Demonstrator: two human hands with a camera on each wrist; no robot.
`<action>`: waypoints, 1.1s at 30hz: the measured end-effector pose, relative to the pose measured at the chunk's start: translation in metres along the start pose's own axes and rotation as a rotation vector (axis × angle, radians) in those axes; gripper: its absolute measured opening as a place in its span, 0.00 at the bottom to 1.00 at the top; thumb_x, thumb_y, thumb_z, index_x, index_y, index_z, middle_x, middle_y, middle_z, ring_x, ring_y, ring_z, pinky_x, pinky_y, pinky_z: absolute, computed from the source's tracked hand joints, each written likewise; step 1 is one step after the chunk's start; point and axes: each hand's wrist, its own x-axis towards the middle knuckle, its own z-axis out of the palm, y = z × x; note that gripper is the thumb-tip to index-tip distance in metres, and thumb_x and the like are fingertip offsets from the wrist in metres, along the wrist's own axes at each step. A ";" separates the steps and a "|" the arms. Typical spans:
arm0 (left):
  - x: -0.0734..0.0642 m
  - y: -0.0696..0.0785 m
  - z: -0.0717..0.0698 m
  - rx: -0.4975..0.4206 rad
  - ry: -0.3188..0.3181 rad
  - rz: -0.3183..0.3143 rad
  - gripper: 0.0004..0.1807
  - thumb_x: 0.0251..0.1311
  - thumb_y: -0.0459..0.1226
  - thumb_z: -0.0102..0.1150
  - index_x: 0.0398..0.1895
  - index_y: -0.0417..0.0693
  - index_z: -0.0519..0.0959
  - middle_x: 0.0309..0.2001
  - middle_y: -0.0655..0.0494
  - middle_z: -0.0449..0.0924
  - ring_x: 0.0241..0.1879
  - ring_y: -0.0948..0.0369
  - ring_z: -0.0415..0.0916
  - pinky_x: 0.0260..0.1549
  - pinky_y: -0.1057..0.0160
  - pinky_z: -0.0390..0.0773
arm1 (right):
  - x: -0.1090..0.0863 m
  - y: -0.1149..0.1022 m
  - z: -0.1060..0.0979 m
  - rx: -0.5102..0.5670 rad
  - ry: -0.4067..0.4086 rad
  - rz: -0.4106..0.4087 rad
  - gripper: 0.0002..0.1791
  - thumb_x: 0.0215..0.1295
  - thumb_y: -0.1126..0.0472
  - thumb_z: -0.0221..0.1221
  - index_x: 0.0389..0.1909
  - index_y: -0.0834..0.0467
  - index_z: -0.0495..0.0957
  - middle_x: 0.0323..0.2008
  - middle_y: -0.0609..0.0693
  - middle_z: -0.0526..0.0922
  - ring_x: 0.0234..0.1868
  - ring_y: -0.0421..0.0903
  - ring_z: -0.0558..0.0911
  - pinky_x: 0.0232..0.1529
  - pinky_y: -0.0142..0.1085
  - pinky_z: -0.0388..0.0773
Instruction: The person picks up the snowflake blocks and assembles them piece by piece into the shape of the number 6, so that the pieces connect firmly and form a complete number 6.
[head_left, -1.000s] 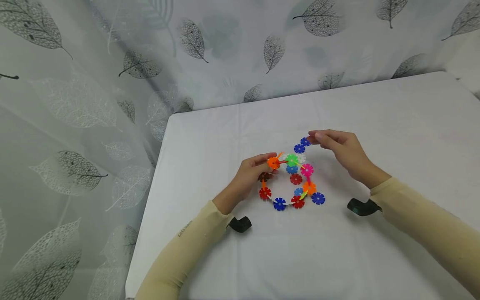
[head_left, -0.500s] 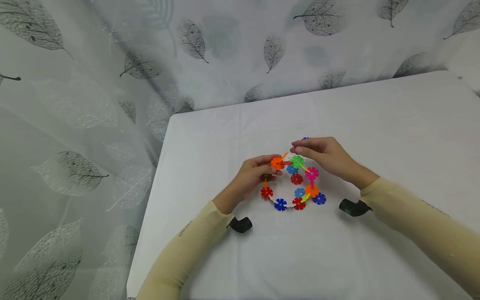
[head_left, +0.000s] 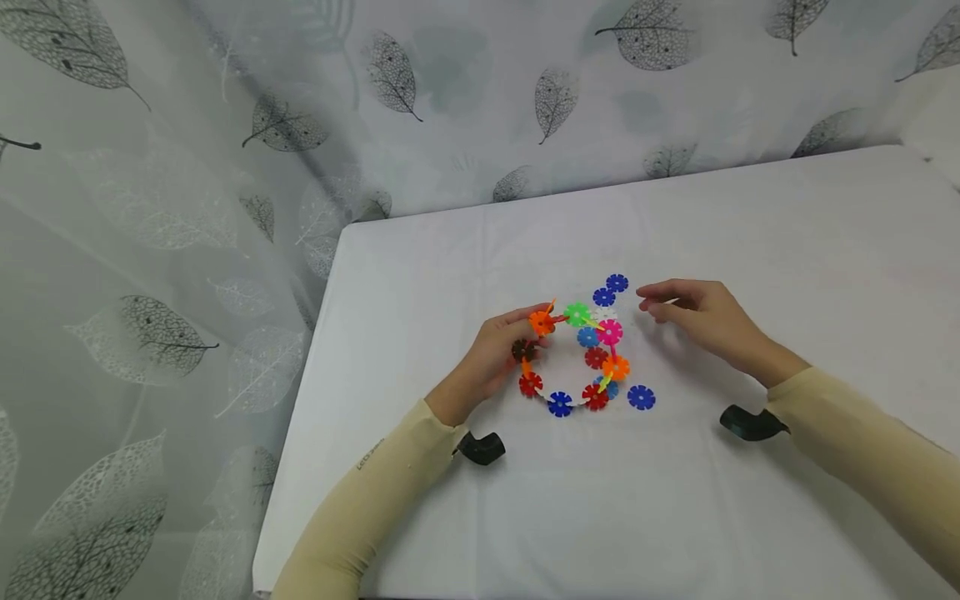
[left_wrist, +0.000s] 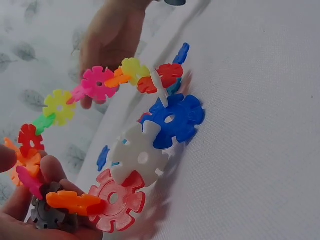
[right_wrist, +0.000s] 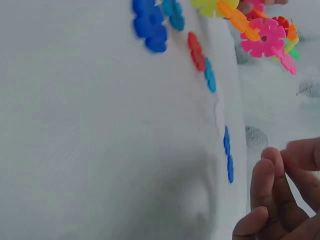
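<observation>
My left hand (head_left: 491, 354) holds a chain of colourful plastic snowflake discs (head_left: 596, 397), bent round into a ring. In the left wrist view its fingers and thumb grip the chain around a grey disc (left_wrist: 47, 212) and an orange disc (left_wrist: 27, 162). The ring's near side, with a blue disc (left_wrist: 177, 120) and a white disc (left_wrist: 142, 157), hangs low by the tabletop, while its far side arches up. My right hand (head_left: 701, 317) hovers to the right of the ring, fingers loosely bent, thumb near the fingertips, nothing between them.
Loose discs lie around the ring on the white-covered table (head_left: 600, 517): a blue disc (head_left: 641, 397) at right, two blue discs (head_left: 617, 282) behind, a red disc (head_left: 596, 358) and a light-blue disc (head_left: 588, 337) inside its outline. A leaf-patterned curtain (head_left: 450, 100) hangs behind.
My right hand came left to the ring's far side, then drew back right, away from it. The ring's raised side swayed right, then left, in my left hand, which stays nearly in place.
</observation>
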 end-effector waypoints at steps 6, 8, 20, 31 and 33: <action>0.000 0.003 0.000 -0.007 0.027 0.006 0.21 0.68 0.38 0.55 0.63 0.48 0.80 0.44 0.49 0.80 0.37 0.57 0.76 0.42 0.64 0.76 | -0.009 0.017 -0.009 -0.089 -0.157 -0.040 0.18 0.71 0.55 0.63 0.58 0.58 0.83 0.51 0.54 0.85 0.45 0.50 0.79 0.39 0.32 0.77; 0.000 0.003 0.000 -0.004 0.033 0.008 0.22 0.69 0.43 0.59 0.63 0.46 0.80 0.47 0.52 0.80 0.36 0.58 0.76 0.42 0.64 0.76 | -0.011 0.019 -0.010 -0.097 -0.235 -0.069 0.16 0.69 0.57 0.66 0.54 0.57 0.85 0.50 0.52 0.86 0.44 0.48 0.80 0.40 0.32 0.78; -0.003 0.005 0.001 -0.036 0.076 -0.017 0.21 0.69 0.46 0.64 0.61 0.48 0.82 0.48 0.55 0.80 0.35 0.59 0.77 0.40 0.64 0.75 | -0.024 0.007 0.006 -0.166 -0.448 -0.153 0.21 0.48 0.54 0.79 0.45 0.51 0.87 0.41 0.43 0.83 0.37 0.45 0.78 0.36 0.32 0.79; -0.003 0.004 0.002 -0.039 0.047 0.002 0.21 0.69 0.45 0.63 0.61 0.44 0.82 0.42 0.55 0.83 0.32 0.60 0.77 0.38 0.65 0.75 | -0.024 0.005 0.013 -0.215 -0.454 -0.177 0.18 0.48 0.56 0.79 0.40 0.48 0.85 0.37 0.42 0.81 0.35 0.45 0.78 0.35 0.33 0.79; -0.003 0.004 0.003 -0.038 0.044 0.003 0.22 0.69 0.45 0.63 0.61 0.43 0.81 0.41 0.55 0.83 0.32 0.60 0.77 0.38 0.65 0.75 | -0.023 0.006 0.012 -0.211 -0.444 -0.164 0.17 0.49 0.57 0.79 0.39 0.49 0.84 0.36 0.42 0.82 0.35 0.46 0.78 0.34 0.34 0.79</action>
